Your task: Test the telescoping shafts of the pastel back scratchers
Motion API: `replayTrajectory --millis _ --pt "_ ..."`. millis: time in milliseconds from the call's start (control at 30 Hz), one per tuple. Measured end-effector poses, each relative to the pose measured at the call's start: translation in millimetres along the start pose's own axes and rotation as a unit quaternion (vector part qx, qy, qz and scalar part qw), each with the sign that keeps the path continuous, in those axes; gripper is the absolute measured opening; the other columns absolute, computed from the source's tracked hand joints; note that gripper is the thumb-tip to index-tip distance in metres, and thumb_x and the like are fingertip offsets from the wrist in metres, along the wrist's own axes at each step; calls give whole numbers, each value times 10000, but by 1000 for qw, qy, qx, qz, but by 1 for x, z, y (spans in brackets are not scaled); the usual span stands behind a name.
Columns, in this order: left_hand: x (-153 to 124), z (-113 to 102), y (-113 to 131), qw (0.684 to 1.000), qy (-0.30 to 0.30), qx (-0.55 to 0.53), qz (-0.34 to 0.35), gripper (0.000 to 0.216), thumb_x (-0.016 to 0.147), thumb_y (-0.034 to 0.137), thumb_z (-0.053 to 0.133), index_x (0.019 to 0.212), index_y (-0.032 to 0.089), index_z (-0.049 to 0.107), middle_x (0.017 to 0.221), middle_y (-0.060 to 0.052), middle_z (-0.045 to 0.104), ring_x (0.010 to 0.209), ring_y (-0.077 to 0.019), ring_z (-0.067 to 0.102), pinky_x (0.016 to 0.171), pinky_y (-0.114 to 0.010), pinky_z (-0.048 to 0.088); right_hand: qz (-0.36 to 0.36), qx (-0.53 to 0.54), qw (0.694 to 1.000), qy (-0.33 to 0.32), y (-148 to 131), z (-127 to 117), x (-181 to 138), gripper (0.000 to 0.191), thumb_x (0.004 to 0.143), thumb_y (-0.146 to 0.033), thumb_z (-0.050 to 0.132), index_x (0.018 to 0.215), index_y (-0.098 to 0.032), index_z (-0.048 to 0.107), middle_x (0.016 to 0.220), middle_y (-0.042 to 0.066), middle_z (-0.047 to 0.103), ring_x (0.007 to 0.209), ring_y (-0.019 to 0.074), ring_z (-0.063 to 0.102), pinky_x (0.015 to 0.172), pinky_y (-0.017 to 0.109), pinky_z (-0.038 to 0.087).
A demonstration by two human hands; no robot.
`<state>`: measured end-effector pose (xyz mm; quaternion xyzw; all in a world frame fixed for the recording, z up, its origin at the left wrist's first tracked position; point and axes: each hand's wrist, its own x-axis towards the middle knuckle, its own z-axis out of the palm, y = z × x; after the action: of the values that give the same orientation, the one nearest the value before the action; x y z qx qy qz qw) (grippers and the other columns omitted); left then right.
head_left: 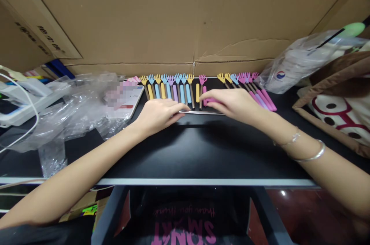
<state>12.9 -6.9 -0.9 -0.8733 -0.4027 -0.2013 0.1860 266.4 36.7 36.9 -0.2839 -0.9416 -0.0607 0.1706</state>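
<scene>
My left hand (160,114) is closed, with thumb and fingers pinching one end of a thin metal rod (199,113) held level above the table. The rod's other end runs to my right hand (235,103), which is closed around a pink handle (214,100). How rod and handle meet inside the fingers is hidden. Behind my hands lies a row of small hand-shaped back scratchers (183,79) in yellow, blue, purple and pink. Loose coloured grips, such as a yellow grip (197,93), lie between their metal shafts. More back scratchers with pink handles (267,100) lie to the right.
Crumpled clear plastic bags (83,110) and a phone (130,102) are on the left, near a white power strip (26,102). A bagged cup (291,67) and a brown-trimmed bag (332,110) stand right. Cardboard (173,17) walls the back; the black table (199,156) has a pale front edge.
</scene>
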Motion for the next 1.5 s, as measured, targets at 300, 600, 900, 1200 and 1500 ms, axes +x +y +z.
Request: replayTrajectory --millis 300,600,900,1200,1500 --pt "0 -9 -10 999 30 24 -9 284 964 364 416 1041 256 667 867 -3 722 798 -144 666 592 -240 403 157 24 987 3 46 -2 -24 332 885 -436 431 1122 -245 562 1037 35 691 851 185 656 701 267 436" --pt "2 -19 -14 998 36 45 -24 248 942 354 455 1015 264 674 807 12 715 731 -144 640 550 -239 354 128 10 991 -36 31 3 -25 229 853 -411 482 983 -255 588 712 -23 650 571 117 537 562 220 327" --pt "3 -19 -17 998 39 48 -25 232 924 341 476 994 264 683 736 13 692 703 -141 639 534 -240 346 125 29 992 -16 26 1 -24 228 857 -420 480 964 -251 589 706 -25 635 579 112 528 564 216 317" --pt "3 -18 -17 997 51 48 -13 209 908 326 502 973 260 689 720 21 690 685 -137 640 527 -242 340 113 32 993 -20 23 0 -24 210 862 -401 489 966 -247 588 685 -32 617 552 103 499 554 210 308" --pt "2 -18 -18 996 75 57 -6 202 891 318 526 1004 266 685 681 35 677 657 -128 641 512 -243 335 94 34 995 -16 23 1 -26 207 872 -387 499 993 -238 578 678 -42 607 535 90 488 541 200 301"
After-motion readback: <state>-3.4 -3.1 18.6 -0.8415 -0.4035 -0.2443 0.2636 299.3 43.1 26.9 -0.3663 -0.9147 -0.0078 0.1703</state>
